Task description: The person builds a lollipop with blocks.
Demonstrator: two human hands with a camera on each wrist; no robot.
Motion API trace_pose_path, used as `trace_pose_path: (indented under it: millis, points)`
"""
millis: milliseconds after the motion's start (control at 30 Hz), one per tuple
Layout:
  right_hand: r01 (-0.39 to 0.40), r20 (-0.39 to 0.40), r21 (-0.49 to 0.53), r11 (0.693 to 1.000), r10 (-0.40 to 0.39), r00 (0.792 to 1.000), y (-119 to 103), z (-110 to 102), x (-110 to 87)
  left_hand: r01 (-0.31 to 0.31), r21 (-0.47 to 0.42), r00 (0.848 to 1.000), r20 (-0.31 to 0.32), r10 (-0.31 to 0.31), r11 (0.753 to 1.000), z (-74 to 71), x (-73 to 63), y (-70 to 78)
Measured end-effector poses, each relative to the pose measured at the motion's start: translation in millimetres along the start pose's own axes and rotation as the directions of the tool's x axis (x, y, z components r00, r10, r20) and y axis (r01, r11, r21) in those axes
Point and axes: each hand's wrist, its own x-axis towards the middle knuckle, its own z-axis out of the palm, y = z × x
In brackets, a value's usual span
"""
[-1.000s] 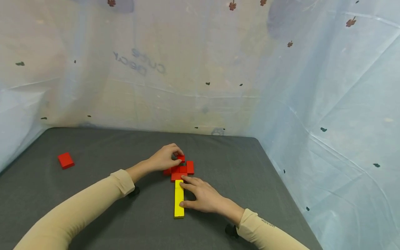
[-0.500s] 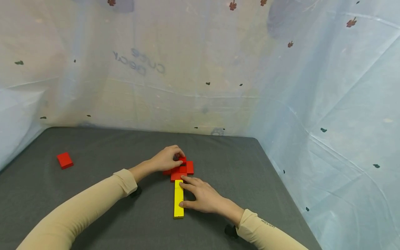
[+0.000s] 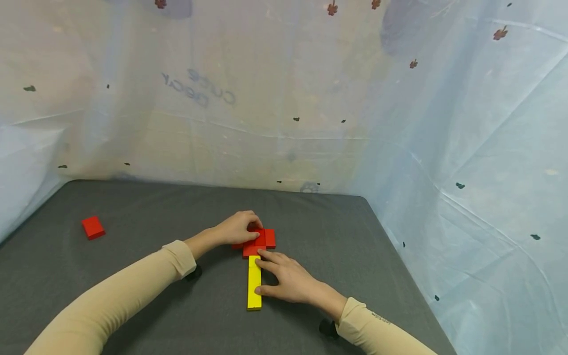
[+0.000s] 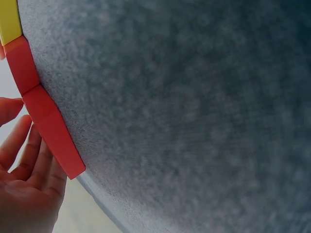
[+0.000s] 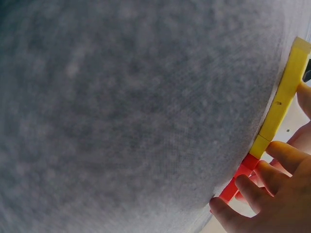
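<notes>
In the head view, a cluster of flat red blocks lies at the table's middle, with one red block [image 3: 269,238] on its right side and another red block [image 3: 254,252] at its near end. Thumb and curled fingers of my left hand [image 3: 235,230] pinch a red block [image 3: 260,237] in the cluster and partly cover it. A yellow strip [image 3: 254,283], one long and one short block end to end, runs towards me from the cluster. My right hand [image 3: 288,279] lies along the strip's right side, fingers spread and fairly straight, fingertips touching the yellow and nearest red blocks.
A single red block [image 3: 93,228] lies apart at the table's far left. Grey cloth covers the table [image 3: 337,236]. Translucent sheeting [image 3: 248,98] with small leaf marks hangs behind it and along the sides.
My left hand has drawn the red block slightly towards me, and the dark gap inside the red cluster is now closed. My right hand has stayed in place.
</notes>
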Motion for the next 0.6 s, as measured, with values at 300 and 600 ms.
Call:
trace_pose_path:
  millis: [300, 600]
  points:
    - [0.003, -0.006, -0.003, 1.0, -0.003, 1.0, 0.4, 0.5, -0.7, -0.007, 0.002, 1.0, 0.01, 0.007, 1.0, 1.3, 1.1, -1.2]
    - [0.003, -0.01, -0.014, 1.0, -0.003, 1.0, 0.2, 0.4, -0.6, -0.007, -0.017, 1.0, 0.001, 0.007, 1.0, -2.0, 1.3, 3.1]
